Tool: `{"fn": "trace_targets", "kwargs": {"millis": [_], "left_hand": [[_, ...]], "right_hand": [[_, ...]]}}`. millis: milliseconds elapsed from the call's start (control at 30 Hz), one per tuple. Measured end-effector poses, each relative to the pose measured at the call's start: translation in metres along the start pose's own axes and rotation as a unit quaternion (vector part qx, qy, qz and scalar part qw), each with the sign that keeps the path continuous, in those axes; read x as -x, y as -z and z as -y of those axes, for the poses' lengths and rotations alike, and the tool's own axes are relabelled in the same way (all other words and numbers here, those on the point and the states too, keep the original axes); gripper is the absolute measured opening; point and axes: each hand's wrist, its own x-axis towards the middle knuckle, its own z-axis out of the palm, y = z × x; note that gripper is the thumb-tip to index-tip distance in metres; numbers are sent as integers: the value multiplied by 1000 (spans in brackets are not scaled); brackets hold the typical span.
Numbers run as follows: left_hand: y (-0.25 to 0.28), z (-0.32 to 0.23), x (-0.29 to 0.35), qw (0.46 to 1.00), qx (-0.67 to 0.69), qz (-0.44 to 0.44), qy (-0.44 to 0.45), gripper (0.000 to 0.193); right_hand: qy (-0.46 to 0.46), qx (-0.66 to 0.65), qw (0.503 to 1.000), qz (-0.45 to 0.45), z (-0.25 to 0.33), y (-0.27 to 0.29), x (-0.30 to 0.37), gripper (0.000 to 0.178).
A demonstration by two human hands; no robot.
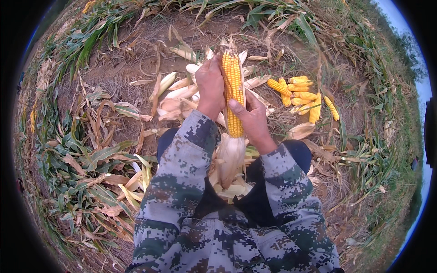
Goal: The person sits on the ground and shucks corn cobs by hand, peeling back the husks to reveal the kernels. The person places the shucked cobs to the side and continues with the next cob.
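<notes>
An ear of corn (233,86) stands tip outward in front of me, its yellow kernels bare along the side facing me. Pale husk (230,157) hangs peeled back from its base, between my knees; a strip of husk also runs along the ear's right edge. My left hand (210,88) is closed at the upper left side of the ear, fingertips near the tip; whether they pinch husk there is hidden. Lower down, my right hand (253,119) wraps the ear from the right, thumb pressed on the kernels.
Beyond my hands lies a heap of ears in pale husks (177,98). A pile of bare yellow ears (302,95) sits on the soil to the right. Cut green and dry stalks (91,159) cover the ground at left, and more stalks (218,7) lie along the far side.
</notes>
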Motion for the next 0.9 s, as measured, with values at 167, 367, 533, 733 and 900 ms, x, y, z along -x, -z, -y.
{"fn": "trace_targets", "kwargs": {"millis": [167, 367, 533, 733, 900], "left_hand": [[-3, -12, 7, 979, 159, -11, 130, 35], [-6, -18, 20, 992, 112, 57, 15, 49], [-1, -9, 18, 997, -44, 9, -56, 34], [-1, -3, 16, 993, 112, -21, 4, 29], [2, -9, 19, 974, 210, -38, 80, 30]], "right_hand": [[-76, -139, 987, 11, 2, 2, 3, 53], [-58, -106, 993, 4, 5, -1, 3, 50], [-34, -39, 998, 20, 4, -1, 3, 53], [-26, -122, 992, 28, 1, -2, 2, 54], [-73, -257, 964, 16, 3, -1, 2, 57]]}}
